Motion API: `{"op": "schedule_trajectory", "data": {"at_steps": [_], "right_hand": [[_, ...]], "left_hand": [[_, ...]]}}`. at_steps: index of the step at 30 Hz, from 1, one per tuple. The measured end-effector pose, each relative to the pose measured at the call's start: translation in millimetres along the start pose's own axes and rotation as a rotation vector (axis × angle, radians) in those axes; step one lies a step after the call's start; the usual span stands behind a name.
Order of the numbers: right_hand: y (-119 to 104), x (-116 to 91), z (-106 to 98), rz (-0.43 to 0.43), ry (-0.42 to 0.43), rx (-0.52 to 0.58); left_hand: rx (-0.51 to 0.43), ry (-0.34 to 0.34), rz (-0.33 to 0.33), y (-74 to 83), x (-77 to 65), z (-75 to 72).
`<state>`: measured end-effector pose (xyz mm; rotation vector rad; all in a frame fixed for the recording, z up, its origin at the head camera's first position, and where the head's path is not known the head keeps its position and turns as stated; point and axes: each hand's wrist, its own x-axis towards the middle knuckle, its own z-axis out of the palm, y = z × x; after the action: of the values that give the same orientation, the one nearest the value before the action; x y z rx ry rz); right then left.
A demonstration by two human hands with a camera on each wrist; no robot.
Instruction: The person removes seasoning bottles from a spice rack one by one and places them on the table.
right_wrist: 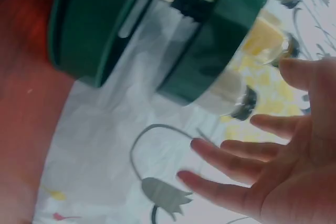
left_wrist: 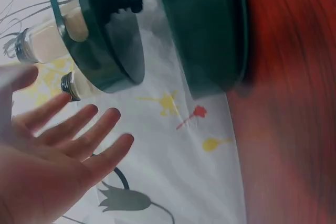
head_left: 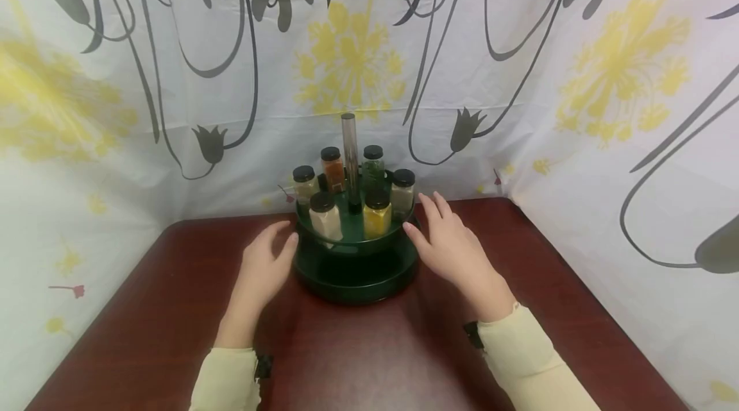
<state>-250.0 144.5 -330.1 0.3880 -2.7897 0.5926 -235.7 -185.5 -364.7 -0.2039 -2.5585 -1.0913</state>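
Rack (head_left: 356, 295), dark green and two-tiered, stands toward the back of the desk (head_left: 358, 360) in the head view, its upper tray (head_left: 353, 247) bearing six black-lidded jars around a central pole (head_left: 349, 154). Your left hand (head_left: 264, 261) and right hand (head_left: 453, 244) flank that tray, both relaxed and holding nothing; to work well from here, bring them in evenly at matching height, take the tray's wall rather than the jars, and push gently, since loose jars would probably tip at a jolt. From this view your right thumb overlaps the tray's edge, so contact is hard to judge. The left wrist view settles your left side: the fingers spread clear of the tray, and beneath it you see what the head view hides, a gap between the tiers with a dark fitting (left_wrist: 124, 1) on the pole. The right wrist view likewise shows your right fingers apart from the tray, the thumb out by the jar lids; it also reveals a pale slot by the lower tray (right_wrist: 84, 30), unseen from above, though blur leaves its purpose unclear.
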Motion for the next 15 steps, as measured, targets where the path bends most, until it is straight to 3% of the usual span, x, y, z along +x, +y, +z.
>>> {"op": "schedule_trajectory", "data": {"at_steps": [3, 7, 11, 15], "right_hand": [[-11.0, -0.4, -4.6, -0.036, 0.089, 0.025], [-23.9, 2.8, -8.5, -0.08, 0.158, 0.06], [-34.5, 8.8, -9.3, -0.103, 0.149, 0.077], [-41.3, 15.0, -8.5, -0.11, 0.113, 0.075]], "left_hand": [[-0.116, 0.027, -0.068, 2.8, 2.3, 1.5], [-0.266, 0.001, -0.164, 6.6, 7.2, 6.4], [-0.362, -0.017, -0.229, 8.3, 10.7, 12.3], [-0.365, -0.005, -0.243, 7.4, 11.2, 17.4]]}}
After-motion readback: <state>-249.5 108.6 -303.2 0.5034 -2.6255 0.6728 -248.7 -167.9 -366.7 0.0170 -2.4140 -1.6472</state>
